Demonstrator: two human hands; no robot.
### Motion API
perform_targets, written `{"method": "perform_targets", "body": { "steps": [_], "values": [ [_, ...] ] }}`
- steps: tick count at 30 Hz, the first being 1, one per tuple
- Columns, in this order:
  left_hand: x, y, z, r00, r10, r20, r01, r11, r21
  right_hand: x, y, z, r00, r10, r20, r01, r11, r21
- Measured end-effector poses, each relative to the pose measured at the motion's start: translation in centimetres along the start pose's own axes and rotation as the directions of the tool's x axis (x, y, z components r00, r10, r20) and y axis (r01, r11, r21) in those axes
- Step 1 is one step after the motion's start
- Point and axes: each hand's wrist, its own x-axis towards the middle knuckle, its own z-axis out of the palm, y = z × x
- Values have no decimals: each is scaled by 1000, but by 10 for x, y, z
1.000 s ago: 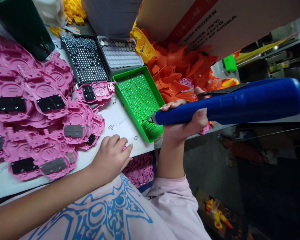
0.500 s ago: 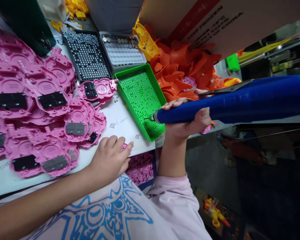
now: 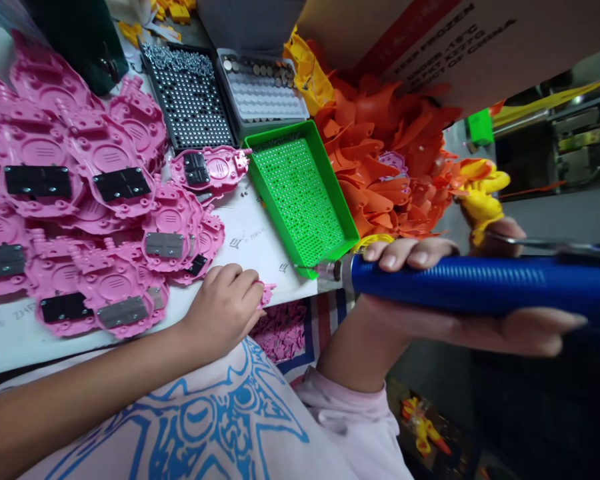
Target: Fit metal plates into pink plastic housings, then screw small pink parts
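My right hand (image 3: 430,293) is wrapped round a blue electric screwdriver (image 3: 470,283), its bit pointing left at the near corner of the green screw tray (image 3: 300,200). Low at the table's front edge, my left hand (image 3: 225,307) is closed over a small pink part (image 3: 267,295), which sticks out past the fingers and is mostly hidden. One pink housing (image 3: 213,170) with a black cover lies between the trays and the pile. Many pink housings (image 3: 113,157) with black or grey covers are heaped at the left.
A black tray of screws (image 3: 193,97) and a white tray of round metal pieces (image 3: 265,93) stand at the back. Orange parts (image 3: 395,153) are piled before a cardboard box (image 3: 430,47). More pink parts (image 3: 283,333) lie below the table edge.
The screwdriver and my right hand have come closer to me and to the right, and the bit has left the inside of the green tray. The view has shifted slightly. My left hand keeps its grip.
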Motion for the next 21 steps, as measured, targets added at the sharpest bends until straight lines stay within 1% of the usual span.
{"method": "perform_targets", "body": {
  "steps": [2, 4, 7, 9, 13, 16, 18, 21],
  "values": [
    [0, 0, 0, 1000, -12, 2, 12, 1000, -20, -15, -2, 1, 995, 70, 77, -76, 993, 86],
    [0, 1, 1, 1000, -22, 0, 22, 999, -36, -29, 0, 4, 986, 103, 132, -123, 982, 145],
    [-1, 1, 3, 999, -38, 1, 38, 998, -41, -40, 7, 10, 982, 89, 167, -117, 978, 170],
    [-1, 2, 3, 999, -42, 4, 42, 998, -36, -43, 9, 12, 982, 85, 170, -110, 984, 143],
    [-1, 3, 3, 999, -42, 18, 42, 999, -27, -42, 11, 14, 984, 122, 130, -129, 991, 47],
    [0, 3, 2, 999, -45, 18, 45, 999, -23, -43, 13, 14, 989, 107, 104, -115, 991, 69],
    [0, 3, 2, 999, -46, 16, 46, 999, -22, -44, 15, 14, 990, 91, 110, -102, 990, 99],
    [0, 3, 2, 999, -41, 20, 42, 999, -28, -47, 15, 15, 986, 105, 130, -119, 988, 103]
  ]
}}
